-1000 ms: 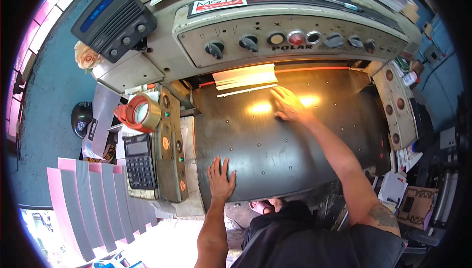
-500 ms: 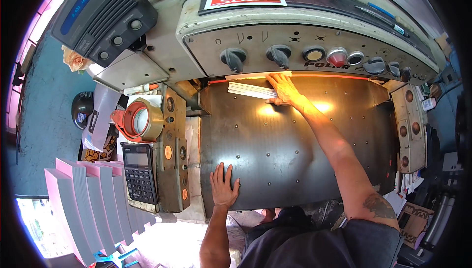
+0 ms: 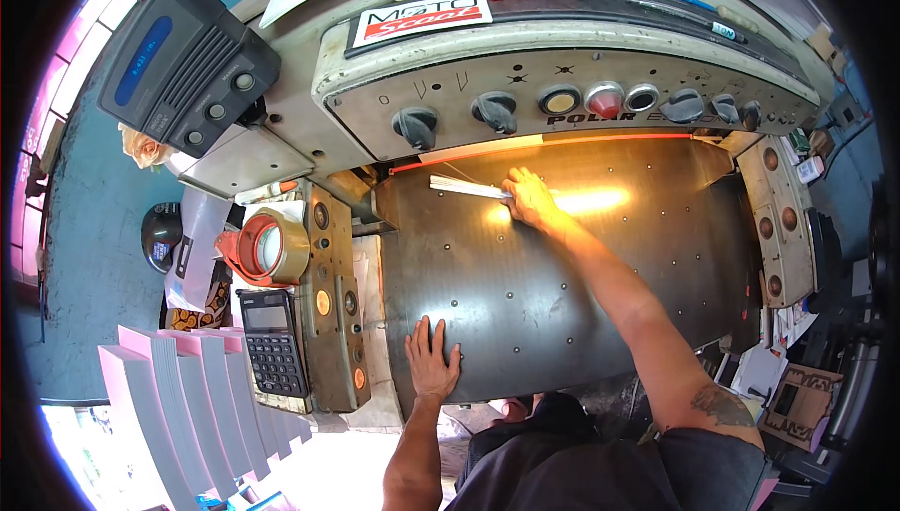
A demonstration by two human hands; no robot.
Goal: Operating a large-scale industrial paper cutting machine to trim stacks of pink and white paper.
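My right hand [image 3: 531, 198] is closed round one end of a thin bundle of white paper strips [image 3: 466, 187], near the far side of a dark metal machine table [image 3: 525, 295]. The strips lie close together and point left from my fingers. Just beyond them, along the back edge of the table, runs a pale bar [image 3: 478, 152] with a red line below it. My left hand [image 3: 433, 361] rests flat at the near left corner of the table, fingers apart and holding nothing.
A control panel [image 3: 525, 89] with knobs overhangs the table's far side. At left stand a tape dispenser [image 3: 267, 247], a calculator [image 3: 272, 342], a grey display unit [image 3: 187, 61] and tall pink-edged paper stacks [image 3: 178, 408]. A side block [image 3: 776, 220] borders the right.
My right hand has drawn slightly toward me, away from the bar, and the fanned strips are now gathered into a tighter bundle. My left hand still lies flat. The view has shifted slightly.
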